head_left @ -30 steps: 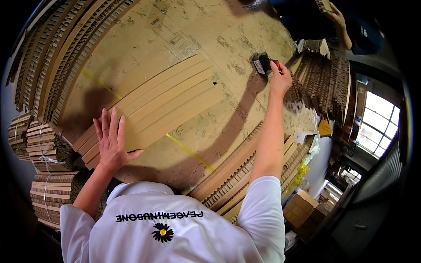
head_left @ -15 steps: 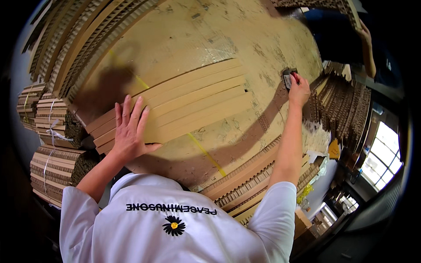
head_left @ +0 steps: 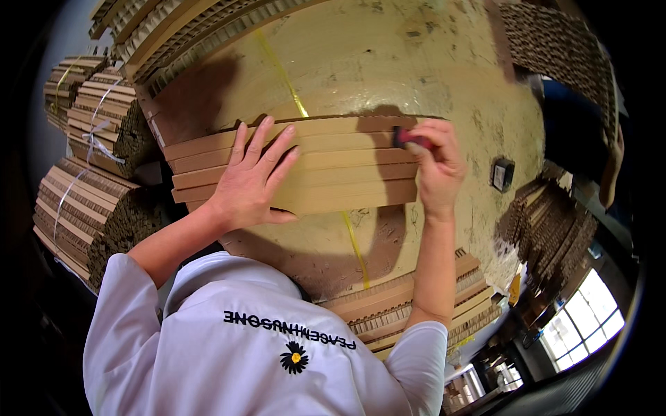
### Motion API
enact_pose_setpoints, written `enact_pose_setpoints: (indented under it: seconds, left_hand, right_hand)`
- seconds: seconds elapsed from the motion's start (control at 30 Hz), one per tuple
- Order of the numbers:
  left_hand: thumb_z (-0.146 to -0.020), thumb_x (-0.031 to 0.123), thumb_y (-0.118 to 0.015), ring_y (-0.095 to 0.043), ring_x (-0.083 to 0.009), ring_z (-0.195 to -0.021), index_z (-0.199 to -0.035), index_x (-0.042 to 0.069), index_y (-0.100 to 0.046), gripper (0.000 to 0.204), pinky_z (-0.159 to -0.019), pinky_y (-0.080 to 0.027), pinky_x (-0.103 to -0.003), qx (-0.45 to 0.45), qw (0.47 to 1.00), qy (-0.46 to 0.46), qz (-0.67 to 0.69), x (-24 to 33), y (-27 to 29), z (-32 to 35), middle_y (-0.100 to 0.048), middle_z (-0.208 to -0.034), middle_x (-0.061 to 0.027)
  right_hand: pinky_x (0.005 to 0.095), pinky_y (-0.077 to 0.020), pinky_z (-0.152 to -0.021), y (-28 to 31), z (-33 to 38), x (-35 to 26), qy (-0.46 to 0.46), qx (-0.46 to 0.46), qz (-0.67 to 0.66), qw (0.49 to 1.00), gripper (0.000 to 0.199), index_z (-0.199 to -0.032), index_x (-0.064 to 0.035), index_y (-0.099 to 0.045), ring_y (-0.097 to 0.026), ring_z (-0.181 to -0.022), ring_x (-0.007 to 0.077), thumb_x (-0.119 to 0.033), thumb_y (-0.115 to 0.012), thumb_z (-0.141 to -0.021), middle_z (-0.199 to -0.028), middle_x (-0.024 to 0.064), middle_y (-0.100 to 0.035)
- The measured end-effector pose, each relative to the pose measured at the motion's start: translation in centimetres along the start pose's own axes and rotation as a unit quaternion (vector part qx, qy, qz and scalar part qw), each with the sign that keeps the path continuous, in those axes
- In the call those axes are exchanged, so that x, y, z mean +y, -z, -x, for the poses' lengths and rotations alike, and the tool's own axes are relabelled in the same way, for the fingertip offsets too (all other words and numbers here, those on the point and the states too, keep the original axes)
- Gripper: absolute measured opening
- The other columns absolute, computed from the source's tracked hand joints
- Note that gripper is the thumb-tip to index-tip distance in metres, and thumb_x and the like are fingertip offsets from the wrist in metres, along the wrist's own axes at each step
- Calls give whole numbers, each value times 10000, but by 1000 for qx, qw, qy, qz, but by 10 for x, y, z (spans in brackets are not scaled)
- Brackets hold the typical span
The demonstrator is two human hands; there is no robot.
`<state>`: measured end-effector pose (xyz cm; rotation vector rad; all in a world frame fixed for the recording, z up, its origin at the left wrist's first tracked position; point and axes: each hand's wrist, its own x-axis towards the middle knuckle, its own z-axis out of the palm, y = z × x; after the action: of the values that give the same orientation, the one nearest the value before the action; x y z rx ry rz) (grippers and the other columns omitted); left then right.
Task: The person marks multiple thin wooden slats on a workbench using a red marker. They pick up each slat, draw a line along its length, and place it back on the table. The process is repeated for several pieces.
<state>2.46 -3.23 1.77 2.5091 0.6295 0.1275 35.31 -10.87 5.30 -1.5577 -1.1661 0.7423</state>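
Directly beneath left grip [head_left: 251, 182]; cardboard strips [head_left: 350, 165]

The scuffed table [head_left: 479, 90] bears cardboard strips [head_left: 347, 164] and a black box [head_left: 502, 174].

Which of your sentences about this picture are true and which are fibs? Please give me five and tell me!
1. The left hand is spread on the cardboard strips. True.
2. The right hand is empty. False: it holds a small red-and-black tool.
3. The small black box is under the left hand. False: the box sits on the table, right of the right hand.
4. A yellow line shows on both sides of the strips. True.
5. The nearest bundle at the left has a red tie. False: that bundle has a white tie.
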Motion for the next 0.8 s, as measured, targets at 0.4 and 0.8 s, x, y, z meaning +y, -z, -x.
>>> enact_pose_setpoints:
  seconds: [0.4,0.8]
  left_hand:
    - [-524,585,-930,-207,-544,-1585,-1506,14,-502,1215,-1263,-85,-741,-31,999,17,29,-1,1,0,-332,-1703,-217]
    - [-477,560,-933,-236,-533,-1582,-1482,26,-529,1207,-1257,-119,-742,-30,999,21,32,-2,-1,-1,-359,-1696,-204]
  right_hand:
    - [437,-546,-996,-32,-19,21,103,-101,141,979,168,-1022,-38,-754,-714,-1118,348,-76,-825,-874,-1105,115,-791]
    - [398,-567,-943,-34,-27,14,116,-130,189,966,195,-1008,-30,-745,-732,-1032,321,-46,-844,-840,-1079,106,-791]
